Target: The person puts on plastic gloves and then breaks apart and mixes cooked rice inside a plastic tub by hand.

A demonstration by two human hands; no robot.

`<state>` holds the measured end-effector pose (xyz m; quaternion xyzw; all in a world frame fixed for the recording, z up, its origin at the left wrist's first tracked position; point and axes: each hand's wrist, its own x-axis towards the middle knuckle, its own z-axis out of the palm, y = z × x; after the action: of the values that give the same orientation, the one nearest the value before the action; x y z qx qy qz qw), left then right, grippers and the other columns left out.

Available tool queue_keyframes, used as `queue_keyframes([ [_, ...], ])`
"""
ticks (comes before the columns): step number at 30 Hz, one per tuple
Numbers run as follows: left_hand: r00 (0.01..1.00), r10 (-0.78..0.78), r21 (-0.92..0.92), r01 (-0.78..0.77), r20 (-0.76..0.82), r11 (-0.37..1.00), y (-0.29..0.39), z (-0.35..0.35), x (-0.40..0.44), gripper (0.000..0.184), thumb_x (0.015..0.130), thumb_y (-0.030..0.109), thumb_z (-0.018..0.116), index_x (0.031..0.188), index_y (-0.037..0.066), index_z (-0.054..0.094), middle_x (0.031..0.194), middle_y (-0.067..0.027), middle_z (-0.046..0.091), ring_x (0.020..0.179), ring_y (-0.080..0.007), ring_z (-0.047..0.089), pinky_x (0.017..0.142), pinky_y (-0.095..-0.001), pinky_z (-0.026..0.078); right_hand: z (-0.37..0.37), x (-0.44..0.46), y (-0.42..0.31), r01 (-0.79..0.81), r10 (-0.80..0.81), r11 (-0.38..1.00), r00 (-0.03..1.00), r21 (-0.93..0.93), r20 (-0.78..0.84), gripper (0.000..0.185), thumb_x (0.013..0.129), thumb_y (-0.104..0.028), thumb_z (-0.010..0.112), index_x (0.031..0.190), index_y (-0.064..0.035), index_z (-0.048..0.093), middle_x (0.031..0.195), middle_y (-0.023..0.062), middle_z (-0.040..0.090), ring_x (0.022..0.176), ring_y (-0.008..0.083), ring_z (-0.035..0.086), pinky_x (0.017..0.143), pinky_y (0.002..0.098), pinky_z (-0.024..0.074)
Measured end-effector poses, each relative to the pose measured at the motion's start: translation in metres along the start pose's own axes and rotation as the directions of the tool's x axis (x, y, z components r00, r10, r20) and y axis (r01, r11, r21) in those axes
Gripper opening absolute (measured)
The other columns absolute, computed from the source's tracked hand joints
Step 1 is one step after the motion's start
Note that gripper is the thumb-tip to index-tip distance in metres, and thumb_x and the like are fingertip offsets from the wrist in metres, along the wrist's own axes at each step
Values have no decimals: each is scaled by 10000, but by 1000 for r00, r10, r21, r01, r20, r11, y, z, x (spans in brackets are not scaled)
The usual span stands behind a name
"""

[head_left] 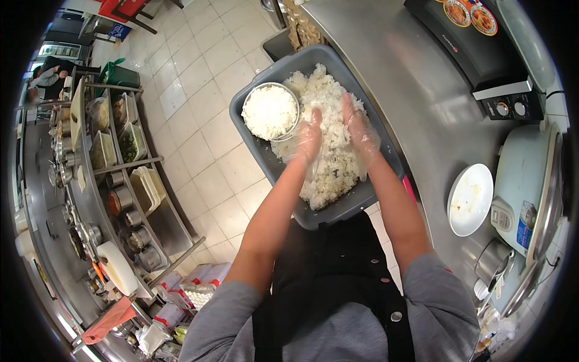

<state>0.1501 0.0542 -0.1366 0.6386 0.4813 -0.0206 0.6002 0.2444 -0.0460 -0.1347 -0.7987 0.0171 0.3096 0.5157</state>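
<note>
Loose white cooked rice (329, 172) is heaped in a grey plastic tub (386, 148) in front of me. A round metal bowl (297, 102) filled with rice stands inside the tub at its left. Both my hands wear clear plastic gloves. My left hand (309, 142) touches the rice just right of the bowl, thumb up, with its lower fingers hidden. On the right side of the heap, my right hand (360, 130) is in the rice with its fingers extended. A gap with rice in it lies between the two hands.
At right, a steel counter (416, 90) holds a black microwave (476, 54), a used white plate (470, 199), a large rice cooker (515, 193) and a metal pot (493, 258). Shelving with food containers (129, 142) stands left across the tiled floor (205, 130). Another person (51, 75) is far left.
</note>
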Motion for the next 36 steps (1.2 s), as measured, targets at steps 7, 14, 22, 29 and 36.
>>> queue_keyframes([
  [7,882,464,45,-462,-76,886,0,3,28,447,844,213,562,1175,-74,480,1090,-281,578,968,-412,583,853,-417,453,-11,-3,-29,89,-79,886,996,-455,41,538,898,-367,423,1360,-92,405,1326,209,475,1216,350,463,1025,398,345],
  [14,721,682,297,-629,-122,718,6,12,20,577,755,49,632,1288,35,412,1190,-284,503,1064,-410,523,915,-425,419,-14,10,-9,504,-509,797,857,-334,80,465,756,-9,509,1209,-107,469,1189,245,507,1106,390,503,932,433,412],
  [22,896,440,590,-387,59,709,-20,17,17,843,690,124,708,1428,221,310,1282,-283,422,1177,-448,423,1004,-466,343,-5,-5,17,407,-332,594,910,-694,249,723,671,-175,768,1312,-201,436,1268,207,417,1193,413,419,1018,473,356],
  [29,932,341,517,-354,125,779,-80,17,2,822,636,93,734,1376,154,382,1234,-299,486,1191,-444,436,965,-422,413,16,-28,83,399,-352,478,903,-783,245,658,674,-72,728,1275,-201,495,1315,240,356,1202,453,392,1010,476,367],
  [36,941,327,-15,-327,86,945,-91,13,14,664,661,127,752,1270,102,488,972,-189,649,943,-322,613,845,-378,491,-14,-1,67,281,-167,863,943,-420,287,488,705,29,651,1147,-172,600,1118,185,593,1051,311,582,905,359,469],
])
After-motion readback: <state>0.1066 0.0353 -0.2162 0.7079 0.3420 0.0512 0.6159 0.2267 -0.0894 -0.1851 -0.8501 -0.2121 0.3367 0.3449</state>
